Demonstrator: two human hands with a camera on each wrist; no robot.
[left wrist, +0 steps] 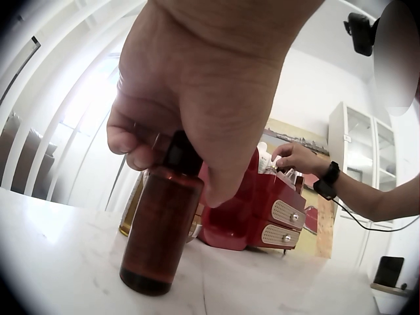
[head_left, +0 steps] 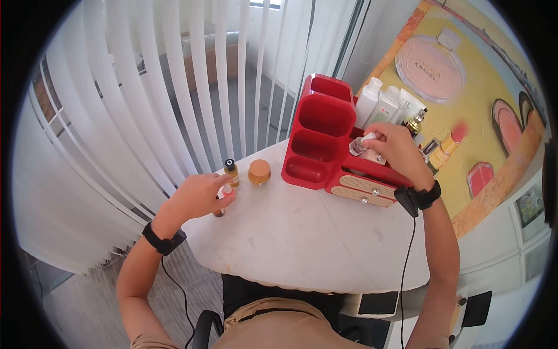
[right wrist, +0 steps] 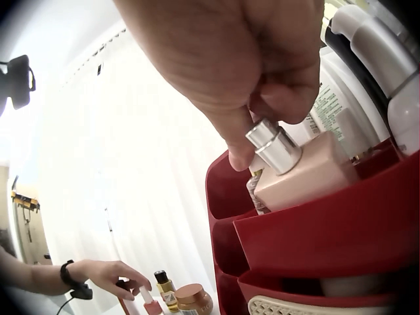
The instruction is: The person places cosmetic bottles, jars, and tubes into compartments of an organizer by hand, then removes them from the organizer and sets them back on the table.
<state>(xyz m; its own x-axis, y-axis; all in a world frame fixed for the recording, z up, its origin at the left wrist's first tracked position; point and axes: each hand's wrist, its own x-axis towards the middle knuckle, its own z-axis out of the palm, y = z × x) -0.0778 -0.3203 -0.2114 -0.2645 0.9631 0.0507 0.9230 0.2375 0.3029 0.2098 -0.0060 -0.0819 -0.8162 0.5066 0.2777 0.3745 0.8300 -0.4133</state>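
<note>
On the pale marble tabletop [head_left: 302, 232], my left hand [head_left: 200, 195] pinched a cylindrical amber glass bottle [left wrist: 161, 223] by its black cap. My right hand [head_left: 395, 148] gripped a blocky pink bottle [right wrist: 308, 174] by its silver cap, inside the glossy red plastic organizer [head_left: 319, 136].

white vertical blinds [head_left: 174, 75], marble table [head_left: 302, 238], yellow cosmetics mural [head_left: 465, 104].

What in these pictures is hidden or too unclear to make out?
- Head view: the bottle under the left hand is mostly covered by its fingers.
- Left wrist view: the amber bottle has its cap wrapped by fingers; no label is legible.
- Right wrist view: the pink bottle is sunk behind the red organiser wall.
- Head view: the white tubes have print too small to read.
</note>
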